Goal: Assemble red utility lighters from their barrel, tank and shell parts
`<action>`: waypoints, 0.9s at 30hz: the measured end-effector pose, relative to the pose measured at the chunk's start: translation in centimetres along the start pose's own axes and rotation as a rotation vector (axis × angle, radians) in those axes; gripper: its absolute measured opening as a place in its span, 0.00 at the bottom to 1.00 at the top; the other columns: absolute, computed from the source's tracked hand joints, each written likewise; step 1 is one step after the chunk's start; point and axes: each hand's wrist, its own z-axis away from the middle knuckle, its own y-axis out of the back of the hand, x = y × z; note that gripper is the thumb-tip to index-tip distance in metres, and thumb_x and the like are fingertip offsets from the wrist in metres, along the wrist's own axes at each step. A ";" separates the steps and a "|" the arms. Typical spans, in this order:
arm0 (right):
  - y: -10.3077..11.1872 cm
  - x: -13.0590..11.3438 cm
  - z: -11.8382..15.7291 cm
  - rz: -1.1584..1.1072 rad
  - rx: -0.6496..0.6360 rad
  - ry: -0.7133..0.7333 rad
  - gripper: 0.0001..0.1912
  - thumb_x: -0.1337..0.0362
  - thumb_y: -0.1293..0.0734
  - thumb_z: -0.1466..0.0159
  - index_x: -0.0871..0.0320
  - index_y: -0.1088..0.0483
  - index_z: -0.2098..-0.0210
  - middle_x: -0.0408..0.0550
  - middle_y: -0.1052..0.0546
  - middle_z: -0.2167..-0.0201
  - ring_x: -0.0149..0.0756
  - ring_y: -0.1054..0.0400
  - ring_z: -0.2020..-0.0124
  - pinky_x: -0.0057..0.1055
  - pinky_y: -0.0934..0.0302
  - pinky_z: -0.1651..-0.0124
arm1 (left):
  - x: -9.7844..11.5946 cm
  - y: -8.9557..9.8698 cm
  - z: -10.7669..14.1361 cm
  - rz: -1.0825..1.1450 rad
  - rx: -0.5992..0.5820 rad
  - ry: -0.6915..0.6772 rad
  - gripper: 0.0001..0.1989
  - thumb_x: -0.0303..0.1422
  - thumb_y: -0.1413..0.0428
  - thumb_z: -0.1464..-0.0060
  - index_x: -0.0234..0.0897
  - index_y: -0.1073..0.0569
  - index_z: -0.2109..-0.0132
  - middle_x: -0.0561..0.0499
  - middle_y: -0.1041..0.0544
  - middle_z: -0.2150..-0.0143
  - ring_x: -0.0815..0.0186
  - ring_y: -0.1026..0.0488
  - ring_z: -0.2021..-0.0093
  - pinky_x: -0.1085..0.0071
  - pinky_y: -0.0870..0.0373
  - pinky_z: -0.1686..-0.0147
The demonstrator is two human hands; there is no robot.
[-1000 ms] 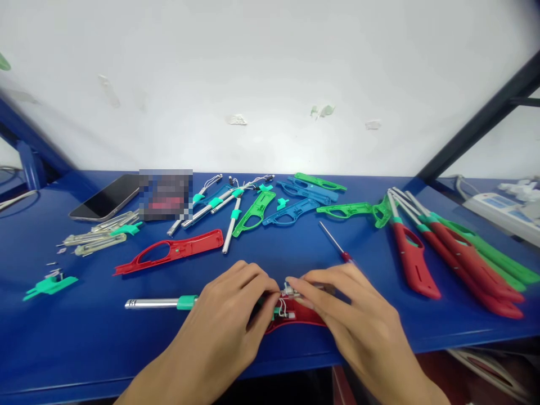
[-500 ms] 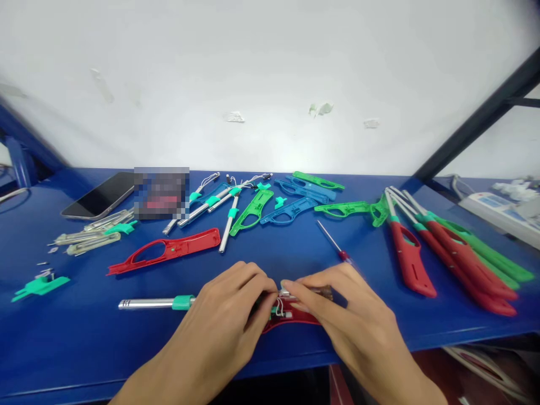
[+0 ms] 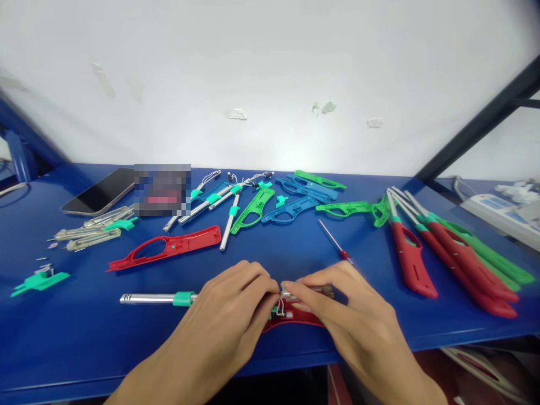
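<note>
A red lighter half shell (image 3: 276, 324) lies between my hands near the table's front edge, with a white wire (image 3: 280, 306) looped inside it. From its left side a metal tube (image 3: 147, 299) with a green collar (image 3: 183, 299) sticks out under my left hand. My left hand (image 3: 230, 315) is closed in a pinch over the shell; what its fingertips grip is hidden. Between thumb and fingers, my right hand (image 3: 358, 320) holds a clear fuel tank (image 3: 287, 294) above the shell, its brownish end (image 3: 328, 291) showing behind the fingers.
Beyond my hands lie a screwdriver (image 3: 335, 237), another red half shell (image 3: 185, 244), green half shells (image 3: 255, 211), blue ones (image 3: 289, 211) and several metal tubes (image 3: 229, 228). Clear tanks (image 3: 95, 239) and a phone (image 3: 99, 194) are at left, assembled red lighters (image 3: 411, 261) at right.
Both hands keep nearly the same pinched pose at the red half shell. The view has shifted slightly; no part has visibly been picked up or put down.
</note>
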 end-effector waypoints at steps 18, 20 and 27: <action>-0.5 -0.4 0.2 0.087 0.035 -0.080 0.19 0.75 0.36 0.24 0.52 0.21 0.42 0.47 0.20 0.54 0.33 0.26 0.53 0.26 0.28 0.50 | 0.3 0.6 0.1 0.024 -0.019 0.037 0.09 0.24 0.47 0.27 0.40 0.25 0.56 0.53 0.22 0.60 0.63 0.27 0.63 0.65 0.29 0.62; -0.5 -0.4 0.1 0.091 0.035 -0.075 0.18 0.75 0.36 0.24 0.53 0.20 0.42 0.47 0.20 0.54 0.33 0.26 0.54 0.25 0.28 0.50 | 0.2 0.4 0.2 0.007 -0.008 0.022 0.09 0.25 0.48 0.26 0.40 0.25 0.55 0.53 0.22 0.59 0.63 0.27 0.62 0.64 0.29 0.61; -0.6 -0.2 0.4 0.100 0.030 -0.044 0.20 0.77 0.36 0.25 0.53 0.21 0.41 0.48 0.19 0.52 0.34 0.26 0.55 0.27 0.27 0.51 | -0.1 0.0 0.3 -0.053 0.010 -0.042 0.11 0.23 0.50 0.25 0.39 0.26 0.56 0.52 0.22 0.60 0.63 0.27 0.63 0.64 0.30 0.62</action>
